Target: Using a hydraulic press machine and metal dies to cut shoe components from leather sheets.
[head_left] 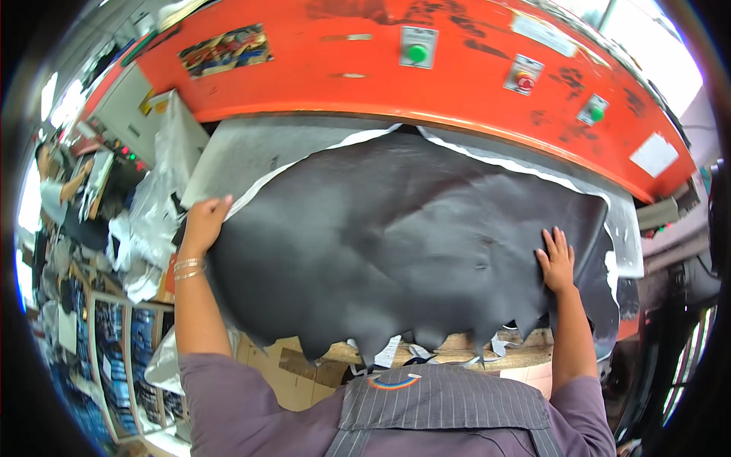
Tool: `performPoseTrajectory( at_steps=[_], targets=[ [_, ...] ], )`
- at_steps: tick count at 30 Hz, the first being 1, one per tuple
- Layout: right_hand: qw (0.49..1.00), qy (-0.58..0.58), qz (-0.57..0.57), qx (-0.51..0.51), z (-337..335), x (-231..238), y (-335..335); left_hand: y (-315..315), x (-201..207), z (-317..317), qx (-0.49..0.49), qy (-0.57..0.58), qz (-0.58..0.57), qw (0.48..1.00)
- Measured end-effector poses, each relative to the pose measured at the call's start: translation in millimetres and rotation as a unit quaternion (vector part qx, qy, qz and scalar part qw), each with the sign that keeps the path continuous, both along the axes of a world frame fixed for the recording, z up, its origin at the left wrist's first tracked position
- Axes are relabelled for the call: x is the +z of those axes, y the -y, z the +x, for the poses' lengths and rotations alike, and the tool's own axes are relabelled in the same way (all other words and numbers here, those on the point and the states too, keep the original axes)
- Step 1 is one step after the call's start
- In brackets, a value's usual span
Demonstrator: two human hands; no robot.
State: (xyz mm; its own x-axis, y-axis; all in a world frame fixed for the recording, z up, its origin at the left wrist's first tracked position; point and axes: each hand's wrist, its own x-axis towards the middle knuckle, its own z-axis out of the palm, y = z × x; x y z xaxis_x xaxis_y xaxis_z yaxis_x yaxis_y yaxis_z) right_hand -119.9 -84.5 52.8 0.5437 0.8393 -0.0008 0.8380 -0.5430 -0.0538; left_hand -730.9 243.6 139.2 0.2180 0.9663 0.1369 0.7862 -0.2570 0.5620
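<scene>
A large sheet of black leather [365, 228] lies in front of me, smooth and slightly creased. Its far border shows a white edge, and its near border is jagged, with pointed tabs hanging down. At the sheet's left border, my left hand [202, 228] is closed with the leather edge in its fingers. Toward the right side, my right hand [558, 263] rests flat on the leather with its fingers spread. Beneath the sheet, a grey board [228, 148] shows along the back.
An orange machine beam [304, 84] spans the back, carrying a green button [416, 52], a red button [525, 81] and another green button [596, 113]. Clear plastic [158, 179] hangs at left. Blue stacked items fill a rack [93, 358]. A person [55, 194] sits far left.
</scene>
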Motion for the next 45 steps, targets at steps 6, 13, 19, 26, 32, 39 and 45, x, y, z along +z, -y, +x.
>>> performPoseTrajectory(
  at_steps=[6, 13, 19, 26, 32, 39, 45],
  targets=[
    [1.0, 0.0, -0.006, -0.013, -8.3, 6.6, 3.8, 2.5, 29.9, -0.2, -0.026, 0.1, -0.099, 0.99],
    [0.976, 0.031, -0.143, -0.163, 56.6, 32.9, 23.3, -12.5, -6.7, 1.7, -0.089, -0.055, -0.145, 0.984],
    [0.911, -0.126, 0.082, -0.384, 190.9, -0.3, 75.3, -40.4, -79.6, 17.5, 0.008, -0.113, 0.012, 0.993],
    [0.914, -0.189, 0.082, -0.35, 206.0, -16.6, 68.2, -132.5, -55.8, -17.8, 0.1, -0.08, 0.072, 0.989],
    [0.911, -0.182, 0.01, -0.369, 164.0, 9.7, 31.0, -116.6, -70.8, -64.4, 0.171, -0.191, 0.06, 0.965],
    [0.94, -0.196, -0.034, -0.278, 146.3, 24.9, 16.0, -123.6, -64.8, -48.7, 0.188, -0.196, 0.04, 0.962],
    [0.969, -0.16, 0.005, -0.188, 168.7, 5.1, -6.8, -118.8, -70.1, -59.3, 0.214, -0.207, 0.13, 0.946]
  ],
)
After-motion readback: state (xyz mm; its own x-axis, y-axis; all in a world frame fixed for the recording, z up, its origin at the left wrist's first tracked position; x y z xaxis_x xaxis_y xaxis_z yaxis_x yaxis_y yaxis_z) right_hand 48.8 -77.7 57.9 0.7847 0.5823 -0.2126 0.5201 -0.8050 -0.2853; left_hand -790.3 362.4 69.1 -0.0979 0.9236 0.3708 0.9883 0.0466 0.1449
